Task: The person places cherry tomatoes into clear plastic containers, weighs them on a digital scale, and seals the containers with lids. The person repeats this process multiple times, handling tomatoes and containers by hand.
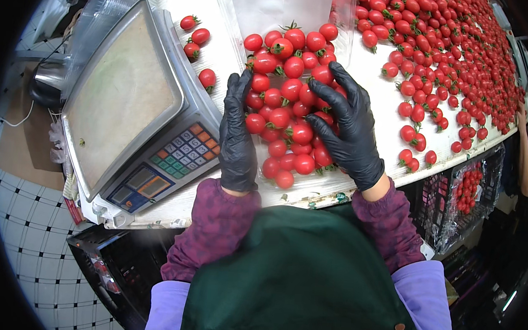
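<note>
A heap of small red cherry tomatoes (287,103) fills a clear plastic container whose open lid (273,8) lies beyond it on the white table. My left hand (237,136), in a black glove, rests flat along the heap's left side. My right hand (348,125), also gloved, lies with fingers spread over the heap's right side, touching the tomatoes. Neither hand grips anything.
A weighing scale (129,96) with a steel platter and a keypad stands at the left, with a few loose tomatoes (196,40) behind it. A wide spread of tomatoes (451,61) covers the table's right. A crate of packed tomatoes (465,189) sits below the table edge. Another person's arm (522,141) is at the far right.
</note>
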Tool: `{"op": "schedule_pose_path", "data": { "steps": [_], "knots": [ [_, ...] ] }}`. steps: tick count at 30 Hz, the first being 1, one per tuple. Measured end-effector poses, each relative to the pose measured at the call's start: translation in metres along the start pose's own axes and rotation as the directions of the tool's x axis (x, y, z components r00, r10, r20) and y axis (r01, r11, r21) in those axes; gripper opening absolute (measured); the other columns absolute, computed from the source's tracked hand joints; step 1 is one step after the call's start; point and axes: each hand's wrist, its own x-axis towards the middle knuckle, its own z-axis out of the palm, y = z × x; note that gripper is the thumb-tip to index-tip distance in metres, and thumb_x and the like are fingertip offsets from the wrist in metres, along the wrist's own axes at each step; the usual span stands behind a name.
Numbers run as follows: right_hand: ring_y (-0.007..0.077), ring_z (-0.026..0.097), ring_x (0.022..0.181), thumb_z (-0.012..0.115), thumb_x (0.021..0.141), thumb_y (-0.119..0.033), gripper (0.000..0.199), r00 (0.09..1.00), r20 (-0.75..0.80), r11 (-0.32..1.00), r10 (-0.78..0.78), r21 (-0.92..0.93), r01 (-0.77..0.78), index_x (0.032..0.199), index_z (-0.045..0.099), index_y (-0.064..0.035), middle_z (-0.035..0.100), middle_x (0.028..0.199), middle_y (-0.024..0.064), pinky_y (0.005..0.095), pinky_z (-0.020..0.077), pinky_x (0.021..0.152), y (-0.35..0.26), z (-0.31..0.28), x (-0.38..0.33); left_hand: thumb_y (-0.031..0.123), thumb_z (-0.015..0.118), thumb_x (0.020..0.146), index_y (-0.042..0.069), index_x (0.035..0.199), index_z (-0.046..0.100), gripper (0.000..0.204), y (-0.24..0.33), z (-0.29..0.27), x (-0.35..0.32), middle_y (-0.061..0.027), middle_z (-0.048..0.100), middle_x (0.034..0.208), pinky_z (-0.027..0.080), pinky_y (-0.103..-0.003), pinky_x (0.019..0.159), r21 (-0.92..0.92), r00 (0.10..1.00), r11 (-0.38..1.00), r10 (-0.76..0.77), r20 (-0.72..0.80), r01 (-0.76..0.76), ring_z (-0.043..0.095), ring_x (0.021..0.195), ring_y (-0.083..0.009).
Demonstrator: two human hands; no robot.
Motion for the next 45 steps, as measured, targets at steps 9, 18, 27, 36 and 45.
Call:
{"op": "schedule_pose_path", "data": {
  "steps": [9,18,27,36,45],
  "knots": [
    [0.0281,0.053,0.103,0.071,0.071,-0.013,0.039,0.99,-0.034,0.973,0.137,0.194,-0.128,0.105,0.055,-0.0065,0.048,0.121,0.0143,0.0346,0.0441,0.086,0.006,0.001,0.023,0.044,0.026,0.097,0.001,0.129,0.041,0.056,-0.001,0.002,0.002,-0.0123,0.045,0.129,0.029,-0.036,0.103,0.073,0.993,0.991,0.117,-0.018,-0.116,0.041,0.12,-0.0213],
    [0.0136,0.055,0.101,0.065,0.081,-0.011,0.039,0.938,0.135,0.795,0.32,0.5,-0.343,0.117,0.053,-0.0023,0.059,0.112,0.0076,0.0283,0.0448,0.086,-0.001,-0.006,0.044,0.038,0.029,0.097,0.001,0.129,0.04,0.05,0.002,0.008,0.008,-0.0125,0.046,0.127,0.034,-0.035,0.101,0.121,0.993,0.99,0.079,-0.088,-0.068,0.044,0.116,-0.0211],
    [0.0277,0.057,0.085,0.068,0.072,-0.021,0.037,0.924,0.382,0.977,0.003,-0.197,0.078,0.107,0.057,-0.0157,0.051,0.098,0.01,0.0365,0.0487,0.066,-0.045,-0.001,0.085,0.029,0.034,0.097,0.002,0.133,0.037,0.045,-0.007,-0.001,0.015,-0.0118,0.044,0.129,0.029,-0.034,0.104,0.163,0.987,0.978,0.143,-0.069,-0.13,0.04,0.12,-0.0207],
    [0.0279,0.052,0.09,0.064,0.067,-0.013,0.038,0.925,0.353,0.933,-0.138,-0.266,0.241,0.104,0.056,-0.0058,0.053,0.09,0.0085,0.036,0.0474,0.065,-0.049,-0.001,0.047,0.011,0.048,0.091,0.0,0.128,0.042,0.04,-0.002,0.001,0.012,-0.0126,0.048,0.125,0.032,-0.034,0.101,0.449,0.961,0.855,0.275,0.033,-0.26,0.043,0.118,-0.0221],
    [0.0184,0.057,0.093,0.062,0.08,-0.006,0.037,0.958,0.183,0.768,0.222,0.572,-0.288,0.116,0.052,-0.0015,0.059,0.105,0.0097,0.03,0.0463,0.081,-0.041,0.003,0.079,0.028,0.041,0.095,-0.002,0.129,0.038,0.046,-0.01,0.0,0.01,-0.015,0.044,0.128,0.032,-0.036,0.101,0.274,0.98,0.947,0.191,-0.056,-0.169,0.043,0.118,-0.0233]
  ]
}}
